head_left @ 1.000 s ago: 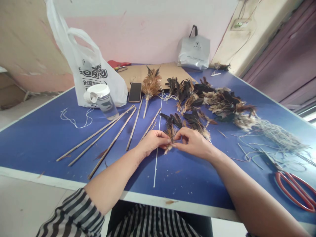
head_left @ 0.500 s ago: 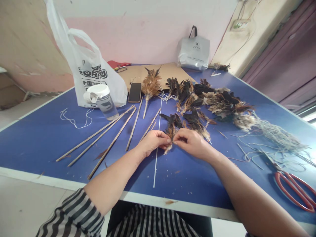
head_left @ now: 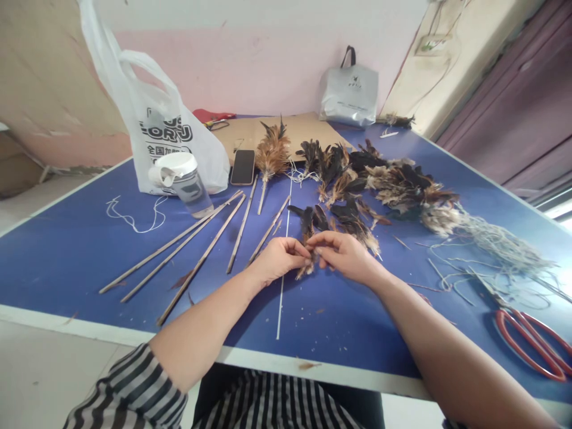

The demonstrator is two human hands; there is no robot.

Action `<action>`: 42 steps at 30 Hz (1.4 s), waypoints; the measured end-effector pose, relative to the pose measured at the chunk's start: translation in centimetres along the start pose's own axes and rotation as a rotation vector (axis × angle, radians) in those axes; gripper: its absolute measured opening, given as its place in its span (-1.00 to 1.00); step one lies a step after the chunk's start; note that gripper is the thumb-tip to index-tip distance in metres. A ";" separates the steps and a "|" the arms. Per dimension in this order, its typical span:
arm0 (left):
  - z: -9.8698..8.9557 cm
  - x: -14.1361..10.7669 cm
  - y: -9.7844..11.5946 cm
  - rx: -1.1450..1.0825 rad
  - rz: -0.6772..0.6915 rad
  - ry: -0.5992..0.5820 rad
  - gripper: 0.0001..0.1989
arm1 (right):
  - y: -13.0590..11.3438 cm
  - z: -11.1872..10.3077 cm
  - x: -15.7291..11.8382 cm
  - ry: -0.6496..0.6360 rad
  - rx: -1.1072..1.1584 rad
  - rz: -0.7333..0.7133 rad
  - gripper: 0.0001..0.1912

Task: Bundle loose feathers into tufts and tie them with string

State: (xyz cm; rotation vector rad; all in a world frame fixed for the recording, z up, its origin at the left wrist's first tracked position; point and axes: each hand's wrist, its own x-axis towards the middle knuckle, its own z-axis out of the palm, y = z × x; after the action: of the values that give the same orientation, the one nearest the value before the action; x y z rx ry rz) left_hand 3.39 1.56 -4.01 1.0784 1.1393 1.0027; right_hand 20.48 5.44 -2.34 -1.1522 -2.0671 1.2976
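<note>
Close to the middle of the blue table, my left hand (head_left: 286,258) pinches a small bunch of dark and brown feathers (head_left: 306,223) near its pale base. My right hand (head_left: 342,255) is at the bunch's right side, thumb and forefinger curled at the feathers; whatever is between these fingertips is too small to make out. A pile of loose dark feathers (head_left: 355,223) lies just beyond my right hand. Farther back, a brown feather bundle (head_left: 272,155) is attached to a short stick.
Several thin sticks (head_left: 203,262) lie on the left. A clear cup (head_left: 194,190), a white plastic bag (head_left: 179,143) and a phone (head_left: 243,167) stand or lie behind them. At right are tangled strings (head_left: 496,241) and red-handled scissors (head_left: 521,328). A silver bag (head_left: 348,95) is at the back.
My right hand has shifted slightly left and up, over the feather bunch, and its fingers are arranged differently. My left hand stays at the bunch.
</note>
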 end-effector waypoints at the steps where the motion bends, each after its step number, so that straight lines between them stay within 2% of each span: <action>1: 0.1 -0.1 0.0 0.009 0.013 -0.013 -0.82 | 0.2 0.2 0.1 -0.030 0.016 -0.016 -0.71; 5: 0.0 -0.1 -0.3 0.124 0.075 -0.041 -0.85 | 0.7 0.5 0.3 -0.062 -0.050 -0.130 -0.70; 10: -0.1 -0.1 -0.9 0.324 0.154 -0.036 -0.91 | 1.0 0.6 0.5 -0.083 -0.093 -0.134 -0.71; 13: 0.0 -0.5 -0.8 0.518 0.280 0.009 -0.94 | 1.2 0.7 0.5 -0.087 -0.061 -0.120 -0.73; 17: 0.2 -0.8 -0.4 0.805 0.505 0.068 -0.88 | 1.3 0.7 0.6 -0.082 0.008 -0.096 -0.75; 20: 0.2 -0.7 -0.7 0.901 0.592 0.091 -0.86 | 1.3 0.8 0.7 -0.097 0.031 -0.068 -0.75; 26: 0.2 -0.4 -1.8 0.952 0.621 0.138 -0.88 | 1.6 0.6 0.9 -0.115 0.002 -0.081 -0.70; 30: 0.1 -0.4 -1.8 0.942 0.615 0.158 -0.89 | 1.5 0.5 0.9 -0.103 -0.014 -0.054 -0.73; 36: 0.0 -0.4 -1.3 0.900 0.613 0.178 -0.93 | 1.4 0.7 0.8 -0.067 0.178 0.103 -0.89; 42: -0.3 -0.1 -1.3 0.902 0.613 0.190 -0.93 | 1.6 0.2 0.9 -0.114 0.286 0.145 -0.79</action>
State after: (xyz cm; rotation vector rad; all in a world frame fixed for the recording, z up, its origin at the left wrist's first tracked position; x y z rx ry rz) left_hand 3.20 1.21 -5.28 2.1824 1.5073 1.0782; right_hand 20.46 6.39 -3.90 -1.1371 -1.8228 1.7003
